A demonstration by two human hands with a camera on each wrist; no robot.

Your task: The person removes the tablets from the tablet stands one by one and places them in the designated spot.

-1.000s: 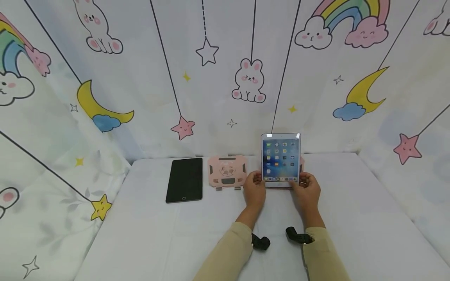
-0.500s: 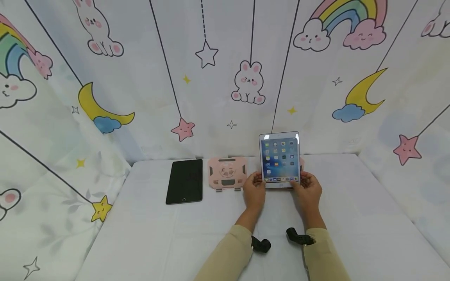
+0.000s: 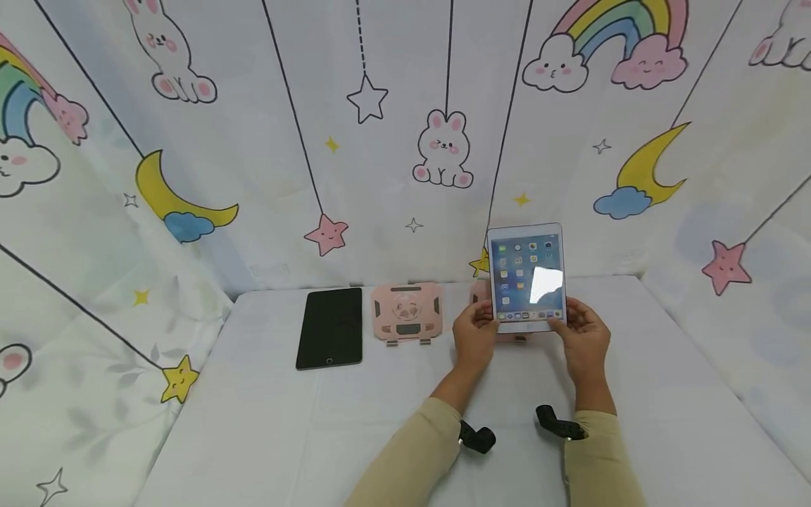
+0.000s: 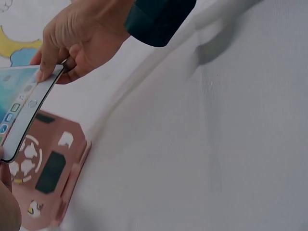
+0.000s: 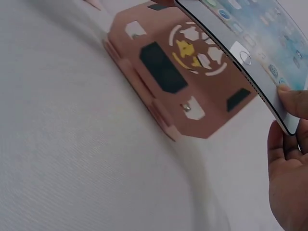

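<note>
A white-framed tablet (image 3: 529, 282), its screen lit with app icons, is held up by both hands. The left hand (image 3: 475, 338) grips its lower left corner, thumb over the front edge. At the lower right corner the right hand (image 3: 583, 341) holds it, thumb (image 5: 293, 101) on the front and fingers behind. Below and behind the tablet lies a pink tablet stand (image 5: 211, 113) with dark pads and a round cutout pattern. In the head view the tablet hides most of this stand.
A second pink stand (image 3: 407, 312) lies left of the hands on the white table (image 3: 355, 422). Beside it, further left, is a dark-screened tablet (image 3: 329, 328). A printed cloth wall (image 3: 380, 176) rises at the table's back edge. Each wrist bears a black camera (image 3: 476, 436).
Both hands have carried the white-framed tablet to the right and slightly up. More of the left side of the pink stand behind it now shows. The dark-screened tablet and second stand stay put.
</note>
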